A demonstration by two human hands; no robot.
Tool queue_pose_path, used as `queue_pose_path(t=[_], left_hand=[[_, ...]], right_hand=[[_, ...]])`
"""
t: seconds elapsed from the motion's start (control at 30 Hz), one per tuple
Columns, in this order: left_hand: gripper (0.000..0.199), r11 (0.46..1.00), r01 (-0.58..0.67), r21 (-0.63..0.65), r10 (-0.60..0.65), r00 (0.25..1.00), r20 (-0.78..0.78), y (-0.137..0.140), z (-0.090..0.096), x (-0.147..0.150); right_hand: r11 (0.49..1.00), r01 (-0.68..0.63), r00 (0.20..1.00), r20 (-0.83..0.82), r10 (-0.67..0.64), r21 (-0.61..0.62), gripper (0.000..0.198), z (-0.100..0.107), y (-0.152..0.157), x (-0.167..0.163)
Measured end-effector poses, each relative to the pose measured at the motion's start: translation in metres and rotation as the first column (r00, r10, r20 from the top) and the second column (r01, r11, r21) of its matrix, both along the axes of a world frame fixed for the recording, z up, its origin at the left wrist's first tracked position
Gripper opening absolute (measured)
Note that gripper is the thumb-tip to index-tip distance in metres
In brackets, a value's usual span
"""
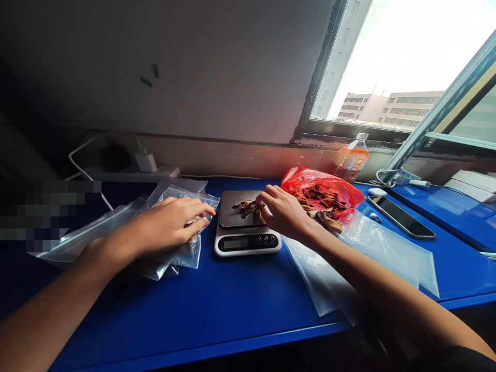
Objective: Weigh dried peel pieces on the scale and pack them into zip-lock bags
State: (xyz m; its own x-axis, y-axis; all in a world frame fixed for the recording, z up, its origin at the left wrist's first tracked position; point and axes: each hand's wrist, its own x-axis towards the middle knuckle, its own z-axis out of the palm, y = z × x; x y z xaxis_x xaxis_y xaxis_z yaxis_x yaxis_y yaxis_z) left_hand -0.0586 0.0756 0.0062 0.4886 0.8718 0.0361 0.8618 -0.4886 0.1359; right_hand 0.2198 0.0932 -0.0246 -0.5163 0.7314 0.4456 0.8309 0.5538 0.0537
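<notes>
A kitchen scale point(248, 243) with a dark square platform and a white front stands on the blue table. Brown, shrivelled dried pieces point(243, 207) lie on its platform. My right hand point(284, 212) reaches over the platform's right side, its fingertips pinched together at the end of a dried piece; the fingers partly hide it. Left of the scale, my left hand point(170, 225) rests on clear plastic zip bags point(189, 250), fingers loosely stretched out and gripping nothing. Behind my right hand, an open red plastic bag point(302, 176) holds many more dried pieces point(321, 199).
More clear bags point(391, 253) lie under my right forearm. To the right are a phone point(403, 214), a white earbud case point(377, 192) and an earbud point(375, 217). An orange drink bottle point(352, 159) stands by the window. A charger point(145, 161) sits at the back left.
</notes>
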Motion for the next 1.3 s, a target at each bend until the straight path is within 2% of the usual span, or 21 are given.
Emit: queue_pose_path(t=[0.2, 0.33, 0.4, 0.47, 0.57, 0.67, 0.8, 0.93, 1.03, 1.17, 1.3], left_hand=[[0.046, 1.0, -0.002, -0.005, 0.002, 1.0, 0.01, -0.002, 0.003, 0.003], [0.046, 1.0, 0.008, 0.002, -0.008, 1.0, 0.012, -0.002, 0.003, 0.004], [0.046, 1.0, 0.012, 0.0, -0.012, 1.0, 0.008, -0.001, 0.002, 0.004], [0.046, 1.0, 0.009, -0.008, -0.009, 1.0, 0.004, -0.001, 0.002, 0.003], [0.046, 1.0, 0.007, -0.01, -0.007, 1.0, 0.007, -0.001, 0.002, 0.003], [0.047, 1.0, 0.013, -0.008, -0.013, 1.0, -0.008, -0.002, 0.004, 0.004], [0.048, 1.0, 0.011, -0.008, -0.012, 1.0, -0.023, -0.004, 0.005, 0.006], [0.047, 1.0, 0.024, -0.01, -0.024, 1.0, -0.014, -0.005, 0.006, 0.007], [0.046, 0.999, 0.035, -0.009, -0.035, 0.999, -0.007, -0.005, 0.007, 0.007], [0.046, 0.999, 0.046, -0.024, -0.047, 0.999, -0.014, -0.006, 0.009, 0.007], [0.045, 0.999, 0.051, -0.019, -0.051, 0.999, -0.009, -0.006, 0.009, 0.008]], right_hand=[[0.999, 0.049, 0.998, 0.047, -0.049, 0.008, 0.018, -0.002, -0.007, 0.001], [0.993, 0.12, 0.993, 0.019, -0.12, 0.011, 0.018, -0.004, -0.009, -0.004], [0.988, 0.153, 0.988, -0.004, -0.153, -0.024, 0.018, -0.004, -0.009, -0.006], [0.98, 0.162, 0.985, -0.034, -0.167, -0.113, 0.018, -0.003, -0.01, -0.006], [0.96, 0.137, 0.978, -0.119, -0.17, -0.244, 0.018, 0.001, -0.012, -0.004], [0.949, 0.08, 0.971, -0.192, -0.143, -0.305, 0.011, 0.005, -0.015, -0.001], [0.964, 0.032, 0.974, -0.21, -0.089, -0.263, 0.013, 0.003, -0.017, -0.001], [0.979, 0.071, 0.973, -0.203, -0.111, -0.192, 0.021, -0.002, -0.016, -0.004], [0.966, 0.078, 0.971, -0.202, -0.129, -0.245, 0.024, 0.001, -0.015, -0.003], [0.944, -0.02, 0.97, -0.235, -0.062, -0.331, 0.027, 0.009, -0.019, 0.003], [0.948, -0.06, 0.974, -0.227, -0.013, -0.314, 0.029, 0.014, -0.023, 0.009]])
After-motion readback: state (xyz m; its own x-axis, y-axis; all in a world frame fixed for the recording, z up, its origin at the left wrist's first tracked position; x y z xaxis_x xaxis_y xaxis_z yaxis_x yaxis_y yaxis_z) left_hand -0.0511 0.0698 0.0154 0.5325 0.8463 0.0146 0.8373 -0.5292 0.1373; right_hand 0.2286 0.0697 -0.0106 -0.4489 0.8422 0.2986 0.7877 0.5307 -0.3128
